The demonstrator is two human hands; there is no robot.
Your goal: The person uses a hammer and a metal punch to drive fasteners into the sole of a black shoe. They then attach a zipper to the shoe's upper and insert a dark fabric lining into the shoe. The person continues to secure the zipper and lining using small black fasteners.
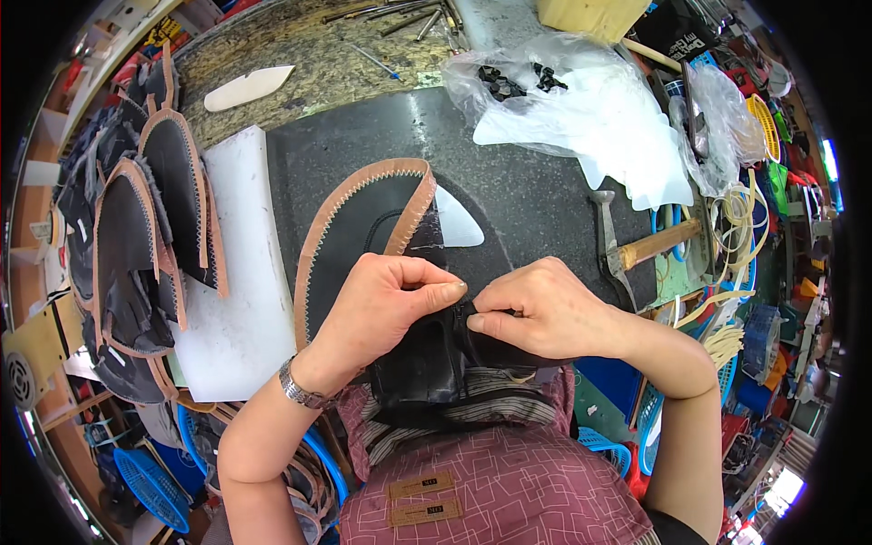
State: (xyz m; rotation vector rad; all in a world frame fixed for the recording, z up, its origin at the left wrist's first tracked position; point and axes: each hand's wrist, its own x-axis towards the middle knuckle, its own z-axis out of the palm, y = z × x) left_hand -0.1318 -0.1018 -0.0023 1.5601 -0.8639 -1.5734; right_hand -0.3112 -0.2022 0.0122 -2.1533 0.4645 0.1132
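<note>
Left hand: the left hand sits at the centre of the frame, its fingers pinched on the near edge of the black leather shoe upper with tan zigzag-stitched trim; a metal wristwatch is on the wrist.
Right hand: the right hand lies just right of centre, thumb and forefinger clamped on the same black piece, fingertips almost meeting those of the left hand.
Shoe upper: it lies on the dark stone worktop in the middle of the frame, its curved trimmed edge arching toward the upper centre and its near end gathered under both hands, above the person's lap.
White insert: a pointed white piece shows just beside the upper's right edge.
Stack at left: more black uppers with tan trim are piled at the left of the frame, partly over a white board.
Hammer: a wooden-handled hammer rests at the right of the worktop, well apart from the hands.
Plastic bag: a clear plastic bag holding small dark parts lies at the upper right.
Apron: a maroon patterned apron fills the lower centre.
</note>
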